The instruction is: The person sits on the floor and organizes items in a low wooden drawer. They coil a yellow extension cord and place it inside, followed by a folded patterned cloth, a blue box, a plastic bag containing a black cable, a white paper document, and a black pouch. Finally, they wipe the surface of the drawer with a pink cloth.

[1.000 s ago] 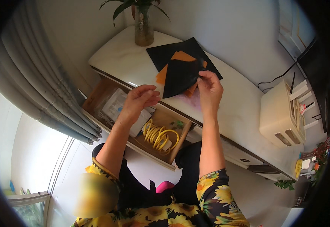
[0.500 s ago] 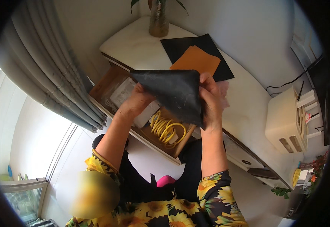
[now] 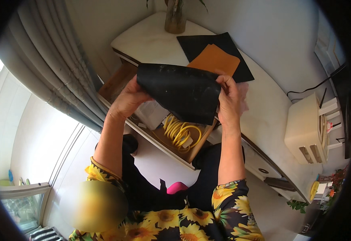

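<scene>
A flexible black sheet (image 3: 179,90), scuffed with pale marks, is stretched between my hands above an open drawer (image 3: 169,154). My left hand (image 3: 129,98) grips its left edge, fingers partly behind it. At the right edge, my right hand (image 3: 229,98) pinches the sheet between thumb and fingers. Below it in the drawer lie a coiled yellow cable (image 3: 179,132) and a pale flat package (image 3: 151,114), partly hidden by the sheet. On the cabinet top beyond, an orange sheet (image 3: 215,60) rests over another black sheet (image 3: 241,66).
A glass vase (image 3: 175,20) with a plant stands at the far end of the white cabinet top (image 3: 143,34). A cream box (image 3: 304,128) with white antennas is at the right. Grey curtains (image 3: 51,72) hang at the left. Something thin and pink (image 3: 243,96) lies behind my right hand.
My left hand has moved left and slightly up, spreading the black sheet wider and flatter. Its folded, pointed shape has opened out, while my right hand keeps its hold. The view has shifted slightly.
</scene>
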A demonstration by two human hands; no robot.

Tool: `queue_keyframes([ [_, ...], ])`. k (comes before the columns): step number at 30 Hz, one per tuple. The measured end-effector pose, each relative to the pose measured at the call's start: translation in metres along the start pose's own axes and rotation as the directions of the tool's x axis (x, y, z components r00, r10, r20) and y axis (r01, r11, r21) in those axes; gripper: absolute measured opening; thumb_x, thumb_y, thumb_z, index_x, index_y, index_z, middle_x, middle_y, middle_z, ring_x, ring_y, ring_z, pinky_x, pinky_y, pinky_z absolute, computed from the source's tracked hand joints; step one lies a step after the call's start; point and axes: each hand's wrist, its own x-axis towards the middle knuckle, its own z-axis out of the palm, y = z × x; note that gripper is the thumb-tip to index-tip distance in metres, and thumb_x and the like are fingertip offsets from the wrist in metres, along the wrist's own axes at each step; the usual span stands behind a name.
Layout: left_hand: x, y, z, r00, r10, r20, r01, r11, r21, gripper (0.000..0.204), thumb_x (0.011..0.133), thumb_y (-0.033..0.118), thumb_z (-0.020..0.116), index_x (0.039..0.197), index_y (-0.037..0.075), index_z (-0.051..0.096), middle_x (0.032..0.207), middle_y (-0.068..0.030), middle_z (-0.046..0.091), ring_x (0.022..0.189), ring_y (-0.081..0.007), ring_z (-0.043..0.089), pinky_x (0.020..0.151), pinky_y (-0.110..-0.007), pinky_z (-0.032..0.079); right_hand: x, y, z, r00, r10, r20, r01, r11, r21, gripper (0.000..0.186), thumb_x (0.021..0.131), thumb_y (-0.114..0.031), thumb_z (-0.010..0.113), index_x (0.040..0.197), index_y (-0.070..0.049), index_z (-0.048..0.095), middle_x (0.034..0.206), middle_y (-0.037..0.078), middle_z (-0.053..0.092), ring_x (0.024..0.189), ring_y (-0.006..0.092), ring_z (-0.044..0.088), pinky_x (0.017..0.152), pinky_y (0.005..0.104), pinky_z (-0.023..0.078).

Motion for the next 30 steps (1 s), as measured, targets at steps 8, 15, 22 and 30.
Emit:
queue_keyframes([
  [8, -0.014, 0.003, -0.003, 0.99, -0.045, 0.131, 0.039, 0.998, 0.044, 0.072, 0.073, -0.007, 0.055, 0.14, 0.008, 0.035, 0.131, -0.0077, 0.049, 0.124, -0.0221, 0.045, 0.106, -0.036, 0.034, -0.004, -0.006, 0.002, 0.999, -0.036, -0.023, 0.021, 0.884, -0.467, 0.01, 0.09, -0.005, 0.055, 0.099, -0.003, 0.054, 0.088, 0.003, 0.057, 0.084, 0.0118, 0.055, 0.077, 0.0231, 0.043],
  [15, -0.018, 0.004, -0.002, 0.982, -0.003, 0.188, 0.009, 1.0, -0.028, 0.1, 0.068, 0.029, 0.083, 0.145, 0.005, 0.024, 0.135, -0.0195, 0.043, 0.123, -0.0312, 0.045, 0.105, -0.041, 0.036, -0.003, -0.005, 0.005, 1.0, -0.017, 0.023, 0.024, 0.928, -0.371, 0.012, 0.091, -0.009, 0.054, 0.1, -0.003, 0.059, 0.087, 0.004, 0.06, 0.079, 0.0126, 0.057, 0.073, 0.0225, 0.046],
  [22, -0.02, 0.002, -0.001, 0.946, -0.005, 0.325, 0.101, 0.955, -0.279, 0.076, 0.081, 0.0, 0.065, 0.145, 0.008, 0.026, 0.132, -0.014, 0.05, 0.117, -0.0235, 0.053, 0.101, -0.034, 0.042, 0.003, 0.005, -0.008, 0.976, 0.21, -0.054, -0.194, 0.958, 0.213, 0.017, 0.092, -0.01, 0.046, 0.094, -0.002, 0.06, 0.088, 0.006, 0.063, 0.078, 0.0132, 0.059, 0.074, 0.0233, 0.05],
  [30, -0.017, -0.002, 0.001, 0.98, -0.017, 0.198, 0.057, 0.978, -0.199, 0.055, 0.086, -0.004, 0.053, 0.137, 0.007, 0.038, 0.125, -0.0099, 0.057, 0.111, -0.0173, 0.057, 0.097, -0.031, 0.044, 0.003, 0.022, -0.013, 0.99, 0.143, 0.014, -0.144, 0.988, 0.058, 0.013, 0.09, -0.011, 0.05, 0.095, -0.002, 0.059, 0.089, 0.005, 0.061, 0.081, 0.0128, 0.059, 0.075, 0.0221, 0.049],
])
